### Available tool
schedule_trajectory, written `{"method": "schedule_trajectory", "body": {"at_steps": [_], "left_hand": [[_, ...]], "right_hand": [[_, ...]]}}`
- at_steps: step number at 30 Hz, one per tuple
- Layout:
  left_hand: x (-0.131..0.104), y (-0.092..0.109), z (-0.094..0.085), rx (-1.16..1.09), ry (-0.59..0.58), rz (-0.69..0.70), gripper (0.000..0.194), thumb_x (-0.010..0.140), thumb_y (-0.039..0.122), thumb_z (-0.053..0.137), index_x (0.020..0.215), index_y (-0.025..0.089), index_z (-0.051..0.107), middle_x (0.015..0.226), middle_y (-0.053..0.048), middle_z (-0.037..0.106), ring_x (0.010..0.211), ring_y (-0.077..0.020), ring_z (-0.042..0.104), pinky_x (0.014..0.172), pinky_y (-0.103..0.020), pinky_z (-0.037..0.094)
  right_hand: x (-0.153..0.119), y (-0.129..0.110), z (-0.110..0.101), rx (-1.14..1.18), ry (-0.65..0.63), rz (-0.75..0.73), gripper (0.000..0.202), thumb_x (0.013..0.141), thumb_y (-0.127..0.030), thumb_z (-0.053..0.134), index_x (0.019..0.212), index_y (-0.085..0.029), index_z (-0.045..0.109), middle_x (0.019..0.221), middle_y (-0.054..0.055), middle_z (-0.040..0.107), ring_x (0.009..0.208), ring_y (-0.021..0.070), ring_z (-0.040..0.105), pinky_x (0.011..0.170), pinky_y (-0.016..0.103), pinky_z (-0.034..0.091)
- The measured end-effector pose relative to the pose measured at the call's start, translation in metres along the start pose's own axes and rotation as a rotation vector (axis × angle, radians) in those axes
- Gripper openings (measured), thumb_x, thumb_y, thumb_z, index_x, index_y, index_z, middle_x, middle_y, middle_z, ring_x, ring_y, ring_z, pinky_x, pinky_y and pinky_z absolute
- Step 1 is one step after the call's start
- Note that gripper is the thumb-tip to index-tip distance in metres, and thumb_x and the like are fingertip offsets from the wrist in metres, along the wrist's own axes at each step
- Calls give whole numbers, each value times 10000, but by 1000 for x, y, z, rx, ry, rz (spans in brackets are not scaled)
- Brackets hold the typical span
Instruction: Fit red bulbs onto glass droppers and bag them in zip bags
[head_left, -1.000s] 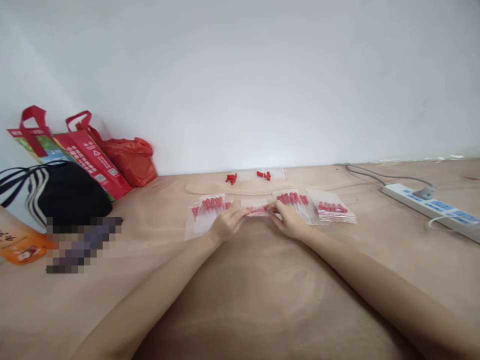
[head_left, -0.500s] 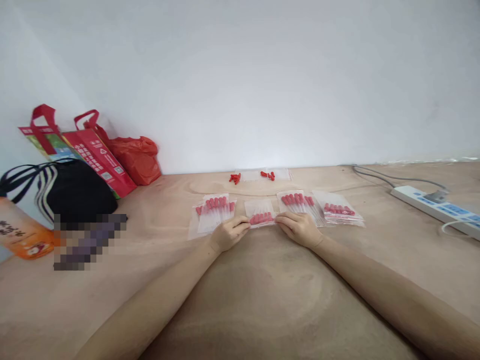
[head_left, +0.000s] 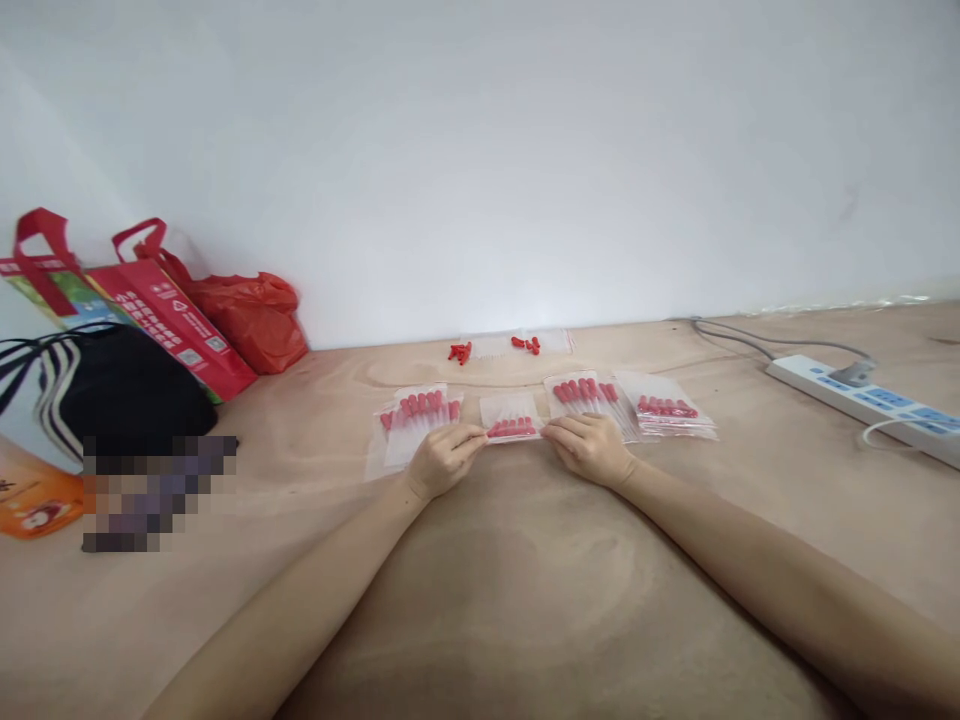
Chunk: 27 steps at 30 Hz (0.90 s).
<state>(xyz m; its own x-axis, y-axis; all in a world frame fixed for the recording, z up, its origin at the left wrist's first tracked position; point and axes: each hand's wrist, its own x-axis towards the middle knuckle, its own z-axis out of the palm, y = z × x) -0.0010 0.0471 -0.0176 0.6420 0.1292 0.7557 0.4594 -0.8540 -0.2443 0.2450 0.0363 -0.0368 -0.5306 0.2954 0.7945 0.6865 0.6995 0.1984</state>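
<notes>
A small clear zip bag [head_left: 510, 408] lies in front of me, with several red-bulbed droppers inside, their bulbs toward its near edge. My left hand [head_left: 448, 460] pinches the near left corner of that bag between thumb and fingers. At the near right corner, my right hand [head_left: 592, 450] is closed on the edge in the same way. Beside my left hand lie overlapping bags of droppers [head_left: 421, 403]. Beyond my right hand is another bag of droppers [head_left: 586, 390], next to a stack of filled bags [head_left: 671, 408].
Loose red rubber bulbs [head_left: 460, 353] and a flat clear bag [head_left: 491, 345] lie near the wall. A white power strip [head_left: 870, 400] with cables is at right. Shopping bags [head_left: 176, 325] and a black drawstring bag [head_left: 135, 395] stand at left, near a blurred-out object [head_left: 161, 495].
The camera view has turned slightly to the right, so everything sits further left. Both hands keep hold of the bag's near edge; the bulbs inside look slightly flatter.
</notes>
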Motion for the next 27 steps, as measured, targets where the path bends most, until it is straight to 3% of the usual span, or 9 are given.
{"method": "schedule_trajectory", "body": {"at_steps": [10,16,27], "left_hand": [[11,10,8,-75,-54,-125,117,790,158,538,889,125,592,837,-79,640,785,-153,605,702,-287,524],[16,19,18,-61,-26,-51,114,809,131,511,881,142,598,823,-55,654,760,-139,616,672,-266,521],[17,17,13,45,-6,59,115,813,113,504,889,138,586,824,-48,666,719,-142,620,619,-265,507]], "right_hand": [[9,-11,-1,29,-47,56,195,821,-183,438,706,-158,593,657,29,623,592,101,527,534,236,302],[17,-23,6,65,-71,46,167,804,-181,442,719,-154,583,639,18,605,585,100,517,521,244,278],[20,-24,3,-20,-9,-34,162,812,-167,451,767,-159,606,675,22,620,635,105,510,533,251,272]]}}
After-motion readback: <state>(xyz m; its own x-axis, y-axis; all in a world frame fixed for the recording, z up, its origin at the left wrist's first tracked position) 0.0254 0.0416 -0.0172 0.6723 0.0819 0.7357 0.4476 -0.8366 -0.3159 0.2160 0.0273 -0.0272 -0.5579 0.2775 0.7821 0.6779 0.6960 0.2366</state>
